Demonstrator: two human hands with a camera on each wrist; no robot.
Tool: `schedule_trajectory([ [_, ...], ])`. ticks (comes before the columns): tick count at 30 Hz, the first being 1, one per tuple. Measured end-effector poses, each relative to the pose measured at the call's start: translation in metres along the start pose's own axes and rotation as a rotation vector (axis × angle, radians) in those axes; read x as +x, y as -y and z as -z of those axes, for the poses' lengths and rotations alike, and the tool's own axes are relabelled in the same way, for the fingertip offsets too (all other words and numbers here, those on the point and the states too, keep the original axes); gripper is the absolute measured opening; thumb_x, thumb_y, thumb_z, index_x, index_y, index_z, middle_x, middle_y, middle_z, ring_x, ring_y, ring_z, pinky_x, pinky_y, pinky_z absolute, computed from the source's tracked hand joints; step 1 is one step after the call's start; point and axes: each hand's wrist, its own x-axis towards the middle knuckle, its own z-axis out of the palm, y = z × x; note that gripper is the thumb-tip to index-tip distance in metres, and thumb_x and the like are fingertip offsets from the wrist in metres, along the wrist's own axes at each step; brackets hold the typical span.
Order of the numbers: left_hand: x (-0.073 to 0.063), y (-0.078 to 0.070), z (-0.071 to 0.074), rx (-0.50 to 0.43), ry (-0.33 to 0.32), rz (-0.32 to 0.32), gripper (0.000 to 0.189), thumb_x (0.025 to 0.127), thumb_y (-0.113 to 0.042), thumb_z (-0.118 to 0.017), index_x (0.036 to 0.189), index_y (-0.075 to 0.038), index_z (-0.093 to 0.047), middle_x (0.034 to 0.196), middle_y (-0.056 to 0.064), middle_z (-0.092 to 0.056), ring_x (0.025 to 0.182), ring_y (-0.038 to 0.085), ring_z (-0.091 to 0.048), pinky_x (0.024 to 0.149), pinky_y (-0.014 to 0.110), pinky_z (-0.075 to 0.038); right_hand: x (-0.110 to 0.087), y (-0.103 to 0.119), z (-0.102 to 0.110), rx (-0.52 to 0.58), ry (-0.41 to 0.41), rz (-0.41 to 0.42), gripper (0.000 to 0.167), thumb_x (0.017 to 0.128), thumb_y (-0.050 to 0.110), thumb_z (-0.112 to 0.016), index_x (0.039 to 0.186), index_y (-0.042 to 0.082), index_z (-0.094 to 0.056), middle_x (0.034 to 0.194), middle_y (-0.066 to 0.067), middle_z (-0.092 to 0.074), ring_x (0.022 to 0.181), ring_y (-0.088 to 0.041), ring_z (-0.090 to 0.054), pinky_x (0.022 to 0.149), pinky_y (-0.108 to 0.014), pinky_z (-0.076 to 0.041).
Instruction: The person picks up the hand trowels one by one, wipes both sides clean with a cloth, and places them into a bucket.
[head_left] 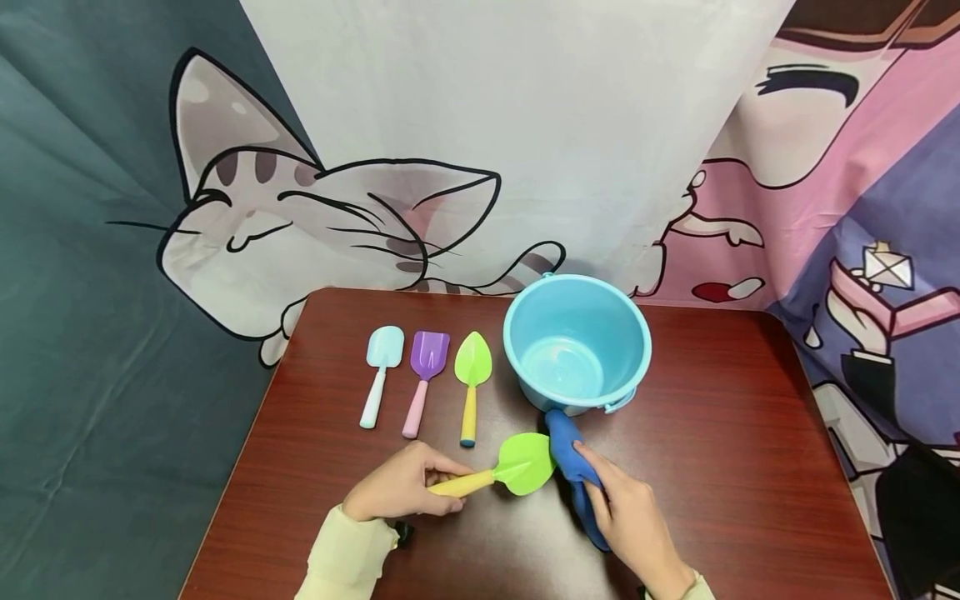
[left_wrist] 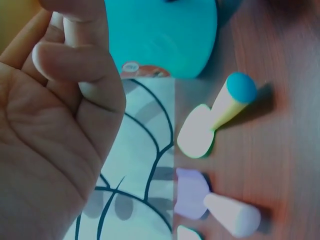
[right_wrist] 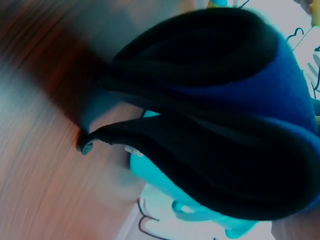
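My left hand [head_left: 405,483] pinches the yellow handle of a toy shovel with a leaf-shaped green blade [head_left: 525,463], which points right. My right hand [head_left: 633,512] grips a folded blue cloth [head_left: 564,446] whose edge overlaps the tip of that blade. The right wrist view shows the cloth [right_wrist: 295,82] up close, in loose folds with dark insides. In the left wrist view the left palm [left_wrist: 50,130] fills the left side, with curled fingers; the held shovel is out of sight there.
Behind the cloth stands a light blue bucket [head_left: 641,354]. To its left lie a pale blue shovel [head_left: 385,348], a purple shovel with a pink handle [head_left: 429,357] and another green shovel with a yellow handle [head_left: 473,360]. A printed curtain [head_left: 420,92] hangs along the table's [head_left: 720,467] far edge.
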Motion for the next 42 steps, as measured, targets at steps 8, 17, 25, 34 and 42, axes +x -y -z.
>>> schedule_trajectory([
  [8, -0.013, -0.01, 0.019, -0.039, -0.039, -0.036, 0.032, 0.083, -0.01, -0.081, 0.113, -0.02, -0.077, 0.084, -0.005, -0.071, 0.064, 0.002, -0.055, 0.053, 0.022, -0.05, -0.002, -0.005, 0.013, -0.034, -0.045, -0.044, 0.06, 0.076, -0.006, -0.077, 0.131, 0.012, -0.067, 0.118, -0.004, -0.072, 0.098, -0.023, -0.072, 0.082, -0.024, -0.053],
  [17, -0.016, -0.039, 0.046, 0.015, -0.181, -0.088, 0.028, 0.086, -0.019, -0.081, 0.113, -0.018, -0.077, 0.081, -0.005, -0.07, 0.06, 0.004, -0.051, 0.049, 0.024, -0.045, 0.001, -0.004, 0.02, -0.008, -0.103, -0.044, 0.06, 0.074, -0.006, -0.077, 0.13, 0.013, -0.068, 0.115, -0.004, -0.073, 0.095, -0.023, -0.072, 0.084, -0.018, -0.051],
  [25, 0.008, -0.065, 0.06, 0.202, -0.384, -0.009, 0.026, 0.093, -0.034, -0.073, 0.117, -0.024, -0.075, 0.077, -0.007, -0.066, 0.051, 0.009, -0.056, 0.051, 0.027, -0.048, -0.001, -0.004, 0.021, -0.021, -0.084, -0.068, 0.063, 0.075, -0.006, -0.078, 0.132, 0.015, -0.067, 0.116, -0.004, -0.073, 0.096, -0.022, -0.072, 0.083, -0.017, -0.051],
  [34, 0.06, -0.089, 0.056, 0.579, -0.469, -0.06, 0.022, 0.088, -0.026, -0.077, 0.107, -0.018, -0.08, 0.071, -0.015, -0.059, 0.063, 0.006, -0.048, 0.056, 0.027, -0.042, -0.001, -0.004, 0.018, -0.009, -0.088, -0.059, 0.062, 0.074, -0.007, -0.078, 0.131, 0.013, -0.067, 0.115, -0.003, -0.073, 0.096, -0.022, -0.072, 0.083, -0.017, -0.051],
  [42, 0.104, -0.095, 0.048, 0.788, -0.502, -0.027, 0.014, 0.083, -0.028, -0.08, 0.093, -0.017, -0.08, 0.077, -0.009, -0.062, 0.062, 0.007, -0.05, 0.051, 0.025, -0.04, -0.002, -0.005, 0.019, -0.01, -0.097, -0.07, 0.06, 0.074, -0.007, -0.078, 0.13, 0.013, -0.068, 0.116, -0.003, -0.073, 0.097, -0.023, -0.072, 0.085, -0.015, -0.049],
])
